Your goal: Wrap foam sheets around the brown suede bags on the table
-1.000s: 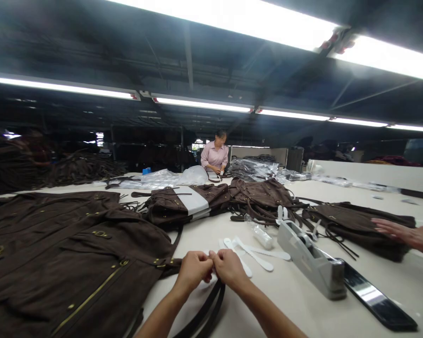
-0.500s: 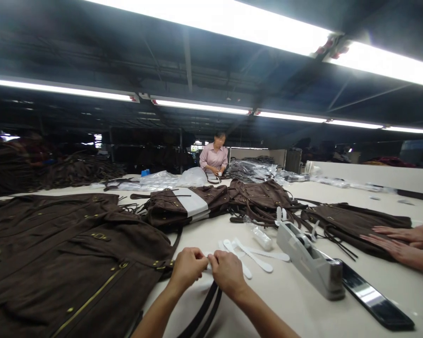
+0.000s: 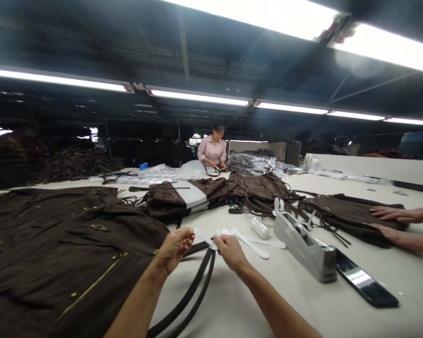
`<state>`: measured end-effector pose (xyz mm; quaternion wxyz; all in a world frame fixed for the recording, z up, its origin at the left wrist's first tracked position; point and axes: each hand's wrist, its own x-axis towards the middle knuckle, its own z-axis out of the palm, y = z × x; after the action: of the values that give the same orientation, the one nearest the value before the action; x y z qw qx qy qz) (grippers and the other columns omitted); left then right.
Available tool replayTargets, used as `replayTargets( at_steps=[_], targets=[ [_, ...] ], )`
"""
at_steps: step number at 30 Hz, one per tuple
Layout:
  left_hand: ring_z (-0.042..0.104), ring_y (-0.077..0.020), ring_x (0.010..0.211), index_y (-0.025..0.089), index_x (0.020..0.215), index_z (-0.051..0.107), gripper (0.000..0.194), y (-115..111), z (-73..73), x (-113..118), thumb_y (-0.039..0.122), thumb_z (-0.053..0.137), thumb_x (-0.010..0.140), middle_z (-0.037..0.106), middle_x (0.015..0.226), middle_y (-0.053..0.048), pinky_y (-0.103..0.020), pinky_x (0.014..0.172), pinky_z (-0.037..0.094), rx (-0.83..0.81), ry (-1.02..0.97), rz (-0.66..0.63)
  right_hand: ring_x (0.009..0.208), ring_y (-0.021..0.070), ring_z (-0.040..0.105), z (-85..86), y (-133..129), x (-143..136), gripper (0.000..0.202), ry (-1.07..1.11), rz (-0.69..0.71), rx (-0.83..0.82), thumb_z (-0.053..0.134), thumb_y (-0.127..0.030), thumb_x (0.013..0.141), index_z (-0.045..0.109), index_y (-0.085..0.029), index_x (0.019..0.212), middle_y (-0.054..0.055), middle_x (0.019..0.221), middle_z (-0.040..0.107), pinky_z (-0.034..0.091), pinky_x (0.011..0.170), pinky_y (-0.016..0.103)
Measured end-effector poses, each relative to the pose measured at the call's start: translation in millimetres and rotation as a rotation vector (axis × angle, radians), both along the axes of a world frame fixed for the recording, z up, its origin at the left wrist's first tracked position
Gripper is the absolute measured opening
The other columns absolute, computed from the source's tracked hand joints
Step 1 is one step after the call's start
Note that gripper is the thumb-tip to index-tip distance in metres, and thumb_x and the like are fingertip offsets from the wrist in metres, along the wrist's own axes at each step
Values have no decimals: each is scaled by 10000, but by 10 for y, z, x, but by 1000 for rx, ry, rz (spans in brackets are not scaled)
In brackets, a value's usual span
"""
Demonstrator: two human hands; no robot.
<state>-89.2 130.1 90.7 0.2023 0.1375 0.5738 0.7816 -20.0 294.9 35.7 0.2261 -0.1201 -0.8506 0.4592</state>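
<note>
My left hand pinches one end of a white plastic strip with a notched edge. The strip runs across to my right hand, which is closed on a dark brown strap where the strip meets it. Two lengths of strap hang from that point and curve toward me over the table. Left of my hands lies a large dark brown bag with brass fittings and a zip. More white notched strips lie on the table just beyond my right hand.
A grey tape dispenser and a black phone are on the right. Behind sit a brown bag with a white band and another brown bag. A co-worker's hands rest on a bag at right; another person works at the far side.
My hands have moved apart, the left going left and up with the strip's end, so the strip now shows between them. The co-worker's hands shifted slightly on the bag.
</note>
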Motion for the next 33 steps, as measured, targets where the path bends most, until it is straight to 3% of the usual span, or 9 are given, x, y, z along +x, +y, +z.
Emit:
replayTargets(
  at_steps=[5,9,12,14,17,20,23,29,33],
  targets=[
    [452,-3,487,113,724,559,69,17,127,69,104,614,765,540,657,5,-52,427,385,198,-147,-5,487,111,422,96,45,59,431,31,55,-169,462,-448,905,541,-178,579,-25,485,472,310,507,229],
    [473,-10,500,104,758,585,54,3,211,138,78,632,753,554,670,2,-53,434,404,298,-155,-23,589,104,479,301,-10,205,276,317,-48,-57,563,-401,883,685,-156,914,35,836,658,387,570,222],
    [495,-27,516,103,758,604,109,32,208,239,102,702,711,572,658,0,-80,460,432,312,-83,-84,561,79,453,420,-142,320,387,420,154,-29,633,-403,861,659,-185,1179,58,1075,654,407,557,217],
    [516,-40,543,109,766,616,173,66,179,300,146,758,675,588,660,2,-97,492,445,283,-38,-114,602,92,496,440,-214,355,315,434,264,23,630,-397,876,707,-200,1110,42,986,678,430,613,220],
    [549,-68,595,122,793,630,272,112,114,336,252,813,640,616,688,0,-133,541,455,188,54,-94,675,128,563,420,-217,338,299,450,230,-35,559,-400,926,755,-188,848,33,769,681,441,662,235],
    [591,-118,702,121,822,644,363,150,42,317,435,777,696,648,772,-30,-199,641,481,-70,266,-110,488,90,468,422,-105,295,364,418,162,-344,597,-482,880,731,-160,776,35,716,683,370,486,224],
    [606,-159,766,131,898,621,464,195,-24,297,568,679,751,652,854,-52,-260,693,489,-260,367,-259,410,53,362,463,41,268,408,424,157,-590,650,-542,810,709,-141,766,53,753,706,285,420,219],
    [630,-227,870,189,1016,532,574,311,-282,250,481,792,596,624,1090,-87,-312,684,504,-448,589,-265,520,57,443,306,296,110,324,309,-23,-698,666,-462,802,690,-139,780,42,815,697,342,500,188],
    [607,-200,697,172,848,570,339,377,-517,209,449,680,687,661,805,-42,-292,616,455,-598,689,-371,510,76,472,93,320,3,238,21,-184,-742,640,-285,838,601,-123,667,-15,570,559,377,497,182]
  ],
)
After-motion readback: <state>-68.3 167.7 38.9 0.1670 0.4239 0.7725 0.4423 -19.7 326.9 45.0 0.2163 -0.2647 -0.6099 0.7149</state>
